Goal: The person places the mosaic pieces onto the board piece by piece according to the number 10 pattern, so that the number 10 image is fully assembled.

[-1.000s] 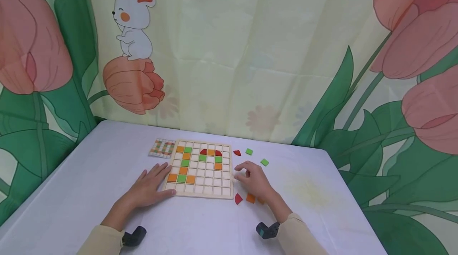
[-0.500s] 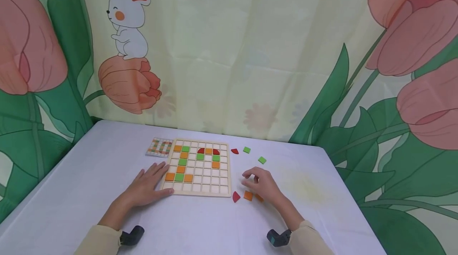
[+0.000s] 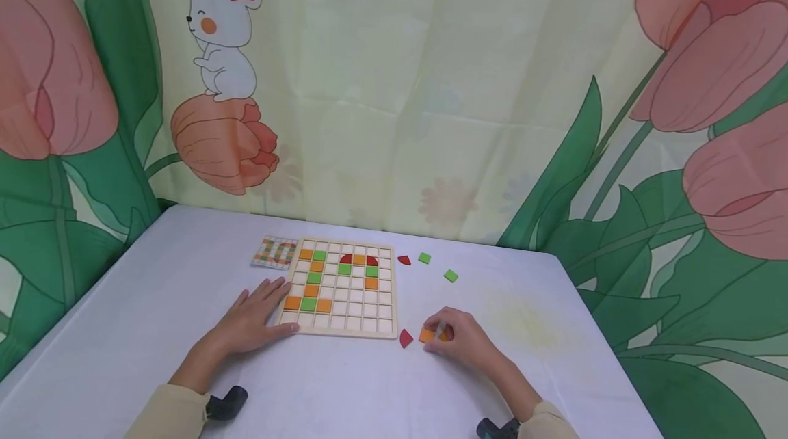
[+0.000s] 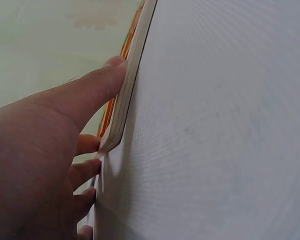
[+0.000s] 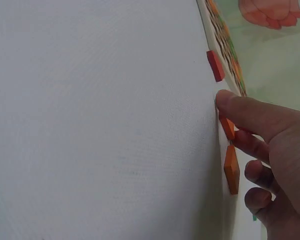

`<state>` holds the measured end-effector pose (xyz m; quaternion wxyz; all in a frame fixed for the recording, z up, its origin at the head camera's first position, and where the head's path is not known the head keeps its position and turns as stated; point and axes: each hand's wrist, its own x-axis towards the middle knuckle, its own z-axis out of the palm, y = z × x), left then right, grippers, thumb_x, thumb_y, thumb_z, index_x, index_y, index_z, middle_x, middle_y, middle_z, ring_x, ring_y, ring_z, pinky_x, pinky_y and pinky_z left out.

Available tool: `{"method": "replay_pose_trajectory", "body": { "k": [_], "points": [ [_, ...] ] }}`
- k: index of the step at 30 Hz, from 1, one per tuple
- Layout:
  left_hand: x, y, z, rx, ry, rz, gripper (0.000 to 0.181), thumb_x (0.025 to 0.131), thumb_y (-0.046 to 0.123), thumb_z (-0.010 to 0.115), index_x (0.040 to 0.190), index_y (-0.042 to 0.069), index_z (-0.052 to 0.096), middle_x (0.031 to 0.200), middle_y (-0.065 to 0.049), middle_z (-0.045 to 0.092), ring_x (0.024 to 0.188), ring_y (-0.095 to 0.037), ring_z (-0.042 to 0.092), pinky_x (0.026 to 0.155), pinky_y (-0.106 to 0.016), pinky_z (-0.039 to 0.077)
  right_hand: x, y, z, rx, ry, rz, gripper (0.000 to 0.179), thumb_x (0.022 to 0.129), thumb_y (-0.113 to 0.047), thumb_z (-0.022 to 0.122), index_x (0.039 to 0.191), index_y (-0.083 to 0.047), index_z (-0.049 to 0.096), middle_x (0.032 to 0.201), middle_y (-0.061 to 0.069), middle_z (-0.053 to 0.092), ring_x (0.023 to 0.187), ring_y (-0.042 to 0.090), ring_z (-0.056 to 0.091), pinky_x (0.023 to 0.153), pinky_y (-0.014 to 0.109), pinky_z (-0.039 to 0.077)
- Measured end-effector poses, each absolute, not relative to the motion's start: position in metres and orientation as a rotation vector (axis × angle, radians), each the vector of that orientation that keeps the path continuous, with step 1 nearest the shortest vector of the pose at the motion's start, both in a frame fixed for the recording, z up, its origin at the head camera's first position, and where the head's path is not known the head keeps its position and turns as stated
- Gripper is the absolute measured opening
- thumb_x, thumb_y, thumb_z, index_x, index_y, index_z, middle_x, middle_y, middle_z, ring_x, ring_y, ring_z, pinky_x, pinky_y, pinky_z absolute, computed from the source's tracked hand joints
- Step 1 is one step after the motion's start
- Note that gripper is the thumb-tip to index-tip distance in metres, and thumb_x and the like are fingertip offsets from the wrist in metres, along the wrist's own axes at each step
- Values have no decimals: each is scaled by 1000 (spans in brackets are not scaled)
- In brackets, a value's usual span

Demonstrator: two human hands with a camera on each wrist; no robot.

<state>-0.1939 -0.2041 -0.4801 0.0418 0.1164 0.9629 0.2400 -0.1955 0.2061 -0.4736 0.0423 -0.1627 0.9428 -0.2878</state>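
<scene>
My left hand rests with its fingers spread at the left edge of a wooden grid board. In the left wrist view the thumb presses on the board's rim. Right of the board, my right hand has its thumb and forefinger at opposite edges of an orange square tile, pinching it at table level. Another orange tile lies beside it, under the curled fingers. A red quarter-round piece lies between the board and that hand. Orange, green and red pieces fill some cells of the board.
A pattern card with coloured squares lies at the board's upper left. Beyond the right hand are a red piece, a green tile and another green tile. A printed curtain hangs behind the white-covered table.
My right hand has moved from the board's right edge back toward me, down to the orange tiles, and its fingers have closed around one. My left hand stays at the board.
</scene>
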Motion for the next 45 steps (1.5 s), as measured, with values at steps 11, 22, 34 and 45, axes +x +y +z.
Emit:
{"method": "replay_pose_trajectory", "body": {
  "k": [11, 22, 34, 45],
  "points": [
    [-193, -204, -480, 349, 2950, 730, 89, 83, 59, 64, 150, 8, 34, 158, -19, 28, 146, -46, 18, 115, -68, 11, -195, 203, -475, -522, 2889, -850, 23, 78, -23, 81, 100, -22, 73, 87, -11, 62, 74, 9, 52, 61, 16, 47],
    [-195, -204, -483, 337, 2953, 720, 90, 83, 61, 64, 150, 9, 34, 158, -19, 28, 146, -45, 17, 115, -68, 10, -203, 195, -470, -537, 2971, -875, 22, 78, -19, 81, 98, -23, 74, 88, -12, 64, 66, 8, 49, 55, 16, 44],
    [-196, -203, -483, 337, 2951, 715, 90, 83, 61, 63, 150, 9, 34, 158, -19, 28, 146, -45, 17, 115, -68, 11, -211, 181, -466, -548, 2997, -970, 21, 79, -18, 80, 99, -20, 74, 92, -8, 67, 75, 13, 55, 61, 15, 49],
    [-196, -203, -482, 344, 2953, 713, 90, 83, 61, 63, 150, 9, 34, 158, -19, 28, 146, -45, 17, 115, -68, 11, -220, 160, -465, -523, 2969, -1048, 20, 80, -19, 79, 96, -19, 67, 94, -6, 67, 69, 11, 50, 59, 15, 47]
  ]
}}
